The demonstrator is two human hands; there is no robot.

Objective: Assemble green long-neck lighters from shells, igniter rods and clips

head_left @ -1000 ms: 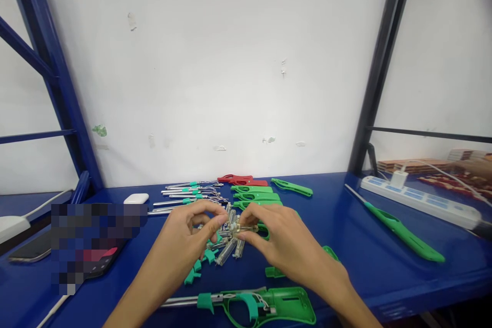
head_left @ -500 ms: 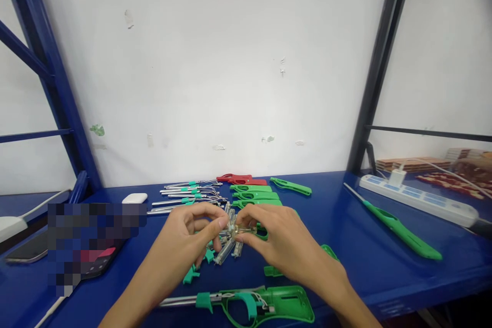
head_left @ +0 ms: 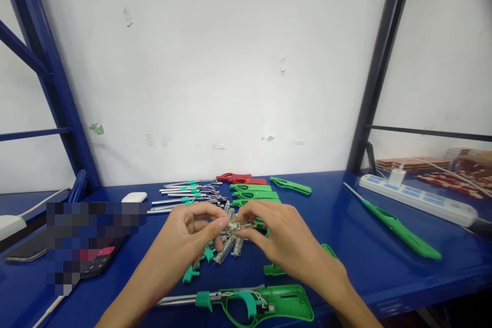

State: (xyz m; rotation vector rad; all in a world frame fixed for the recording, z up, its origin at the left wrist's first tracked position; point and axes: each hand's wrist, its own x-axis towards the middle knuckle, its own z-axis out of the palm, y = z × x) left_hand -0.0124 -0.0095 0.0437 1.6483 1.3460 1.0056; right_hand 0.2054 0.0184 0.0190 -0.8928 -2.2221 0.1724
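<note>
My left hand (head_left: 184,243) and my right hand (head_left: 282,241) meet over the blue shelf (head_left: 346,225), both pinching a small clear plastic tube part (head_left: 241,226) between their fingertips. Under them lies a loose pile of similar clear tubes (head_left: 227,248) and small teal trigger pieces (head_left: 194,269). At the near edge lies an open green lighter shell (head_left: 265,303) with a teal trigger and a metal tube fitted in it.
Metal tubes with teal fittings (head_left: 188,193) lie in a row behind the hands, beside green shells (head_left: 253,192) and a red shell (head_left: 240,179). A finished green lighter (head_left: 400,230), a power strip (head_left: 418,199), a white earbud case (head_left: 134,197) and a phone (head_left: 25,251) are around.
Both hands stay together on the clear part, shifting only slightly; the fingers have turned it a little.
</note>
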